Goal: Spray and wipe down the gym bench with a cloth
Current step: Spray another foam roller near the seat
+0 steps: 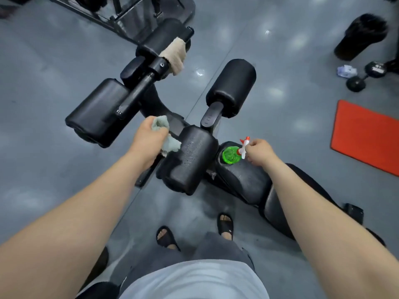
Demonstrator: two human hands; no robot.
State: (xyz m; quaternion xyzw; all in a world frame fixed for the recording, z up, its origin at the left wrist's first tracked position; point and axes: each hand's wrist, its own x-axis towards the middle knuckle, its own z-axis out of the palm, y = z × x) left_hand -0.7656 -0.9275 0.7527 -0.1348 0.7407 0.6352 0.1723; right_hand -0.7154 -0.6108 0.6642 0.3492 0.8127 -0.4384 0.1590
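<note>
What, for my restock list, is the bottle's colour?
Bright green bottle, red-and-white nozzle, in the head view.

Four roller pads; two cloths; one bottle.

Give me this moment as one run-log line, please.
left hand: grips cloth beside roller pad | right hand: grips spray bottle over bench seat | pad: droplets visible

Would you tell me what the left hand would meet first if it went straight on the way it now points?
Probably the black bench frame just beyond the cloth the left hand grips, though depth is unclear.
</note>
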